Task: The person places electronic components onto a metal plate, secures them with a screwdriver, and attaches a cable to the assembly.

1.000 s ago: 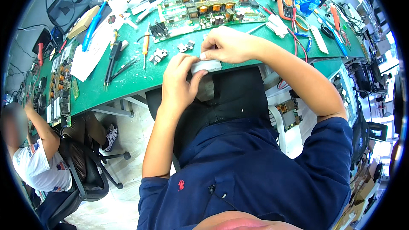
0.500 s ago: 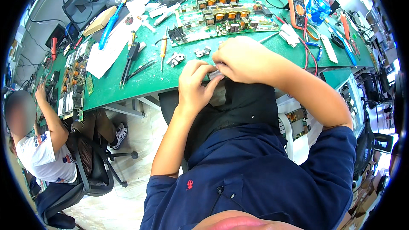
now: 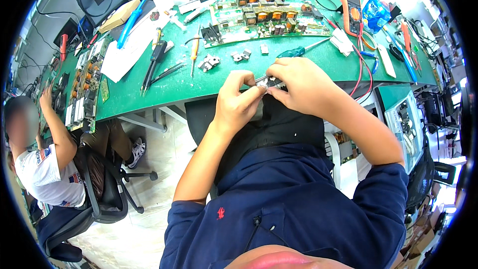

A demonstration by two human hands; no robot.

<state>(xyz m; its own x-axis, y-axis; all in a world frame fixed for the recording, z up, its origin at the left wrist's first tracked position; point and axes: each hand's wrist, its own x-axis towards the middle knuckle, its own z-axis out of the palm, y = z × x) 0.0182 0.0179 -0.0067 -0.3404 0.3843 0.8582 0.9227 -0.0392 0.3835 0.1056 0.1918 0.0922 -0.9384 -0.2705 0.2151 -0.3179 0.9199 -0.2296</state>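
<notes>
A: From the head camera, what are the two hands doing?

B: The left hand [image 3: 240, 100] pinches a small grey-and-black part [image 3: 271, 82] between thumb and fingers, and the right hand [image 3: 304, 83] grips it from the other side, its thumb bent in below.

A: Where is the part, exactly?

B: Between the fingertips, at the near edge of the green tabletop [image 3: 199, 85] and in front of the dark trousers [image 3: 279, 119]. (The fingers cover much of it, so I cannot tell its full shape.)

A: What lies near the hands?

B: Just beyond the right hand is a screwdriver with a green handle [image 3: 292, 52], its shaft pointing away to the right. A little pale block [image 3: 264, 49] and two clusters of small metal pieces [image 3: 241, 55] [image 3: 209, 63] lie to its left, then an orange-handled screwdriver [image 3: 194, 52].

A: And farther off?

B: A circuit board [image 3: 269, 30] with orange-wound coils stretches across behind them. To its right stand an orange multimeter [image 3: 351, 14] and a blue packet [image 3: 376, 16].

A: Anyone else there?

B: A seated co-worker [image 3: 50, 169] at far left, one hand raised beside another populated board [image 3: 83, 92].
</notes>
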